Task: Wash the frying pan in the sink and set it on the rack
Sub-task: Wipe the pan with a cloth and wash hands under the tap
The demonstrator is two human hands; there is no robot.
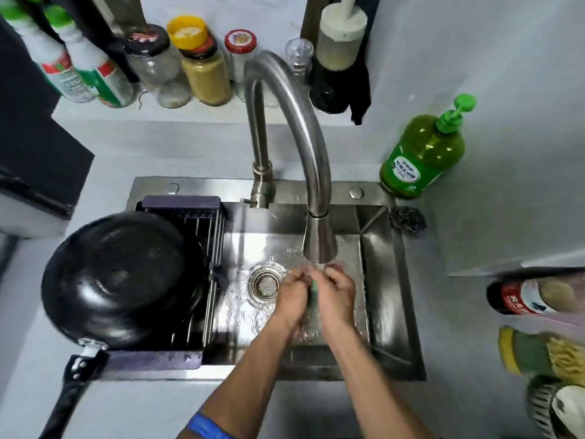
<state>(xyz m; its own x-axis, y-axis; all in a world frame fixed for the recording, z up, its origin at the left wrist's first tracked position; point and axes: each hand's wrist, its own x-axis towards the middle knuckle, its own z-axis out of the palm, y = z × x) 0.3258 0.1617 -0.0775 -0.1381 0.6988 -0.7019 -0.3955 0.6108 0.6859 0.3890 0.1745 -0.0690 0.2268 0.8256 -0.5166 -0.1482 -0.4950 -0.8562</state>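
Note:
The black frying pan (118,277) lies upside down on the dark rack (202,229) over the left side of the steel sink (386,280), its black handle (68,397) sticking out over the front counter. Both hands are in the basin under the faucet spout (318,239), where water runs. My left hand (292,296) and my right hand (337,294) squeeze a green sponge (314,293) between them; only a thin strip of it shows. Neither hand touches the pan.
The drain strainer (265,285) sits just left of my hands. A green dish soap bottle (422,153) and a steel scourer (406,218) stand at the sink's back right corner. Jars and bottles (202,68) line the back ledge. More containers (538,331) crowd the right edge.

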